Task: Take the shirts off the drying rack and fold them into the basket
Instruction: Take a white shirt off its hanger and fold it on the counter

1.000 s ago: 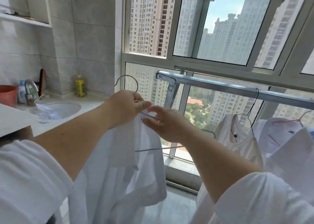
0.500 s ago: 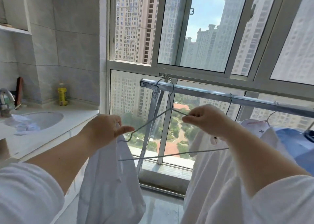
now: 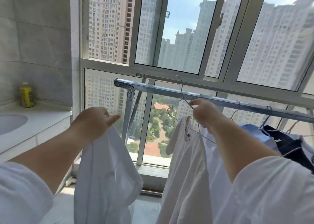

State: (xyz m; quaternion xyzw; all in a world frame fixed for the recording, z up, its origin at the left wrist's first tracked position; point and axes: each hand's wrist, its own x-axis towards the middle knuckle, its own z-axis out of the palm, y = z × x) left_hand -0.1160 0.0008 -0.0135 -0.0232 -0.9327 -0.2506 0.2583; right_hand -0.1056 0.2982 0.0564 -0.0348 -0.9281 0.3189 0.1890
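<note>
Tall apartment towers fill the large window point(image 3: 183, 36) at the back of a tiled balcony room, and green trees and red roofs are seen far below through the lower panes. A metal drying rack point(image 3: 220, 101) is mounted across the window, its rail running from the bracket at the left toward the right edge.

A white shirt point(image 3: 105, 169) is gripped at its top by the left hand point(image 3: 95, 120), with the fingers curled round the bunched cloth and the forefinger pointed out to the right; the shirt hangs free below the hand, off the rack and clear of any hanger. An empty wire hanger point(image 3: 182, 104) is pinched by the right hand point(image 3: 203, 113), and its hook is held up at the rail. Whether the hook touches the rail cannot be told.

Behind the right arm a second white shirt point(image 3: 185, 155) with a dark button is hung on the rack. Further right a light blue shirt point(image 3: 254, 132) and a dark navy garment point(image 3: 292, 145) are hung beside it.

At the left a white desk point(image 3: 42, 120) with a sunken basin point(image 3: 11, 123) is seen, and a yellow bottle point(image 3: 26, 95) is stood upright in its back corner against the grey tiles.
</note>
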